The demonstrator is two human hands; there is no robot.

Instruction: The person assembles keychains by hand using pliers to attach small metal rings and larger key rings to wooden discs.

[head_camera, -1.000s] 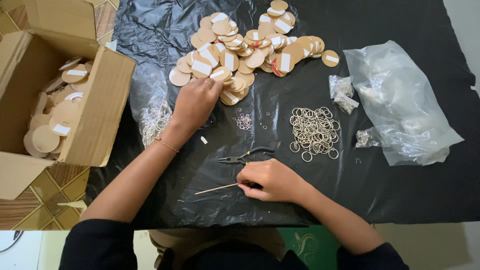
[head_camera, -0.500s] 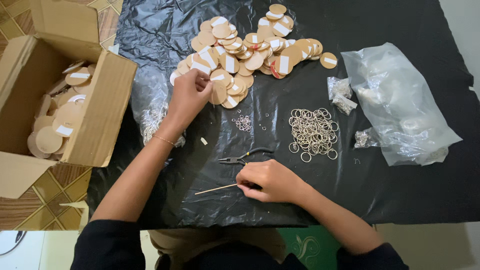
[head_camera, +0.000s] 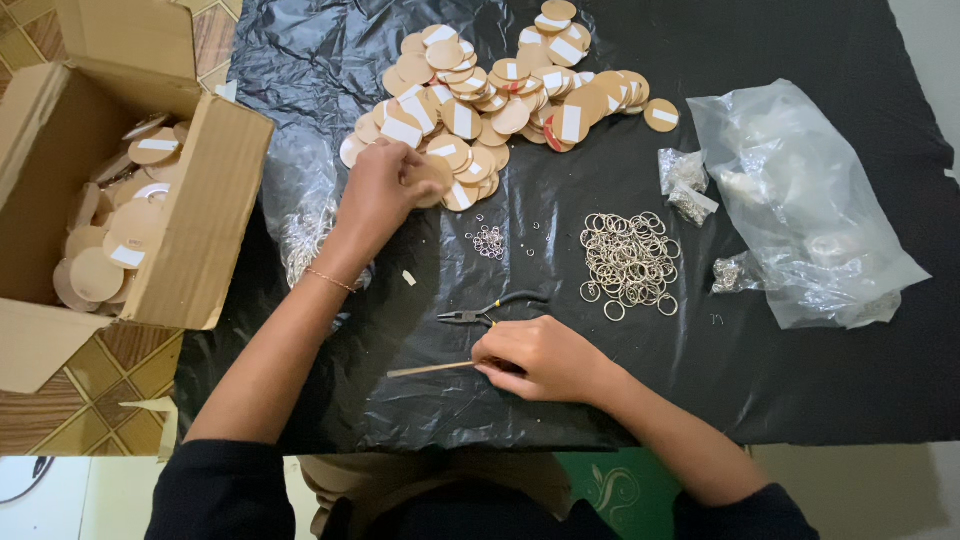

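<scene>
We are reaching our left hand (head_camera: 385, 190) across the black sheet (head_camera: 800, 380) on the bench, fingers curled and pinching one wooden disc (head_camera: 437, 178) at the near edge of the pile of discs (head_camera: 500, 90); the disc is lying just beyond the fingertips and touching its neighbours. Our right hand (head_camera: 545, 358) is resting closer to us, fingers pressed together around the end of a thin wooden stick (head_camera: 430, 369) that is pointing left across the sheet. Pliers (head_camera: 490, 312) are lying just above this hand, apart from it. Metal rings (head_camera: 628, 265) are lying to the right, a clear plastic bag (head_camera: 810, 210) further right, and a cardboard box (head_camera: 110, 210) of discs far left.
</scene>
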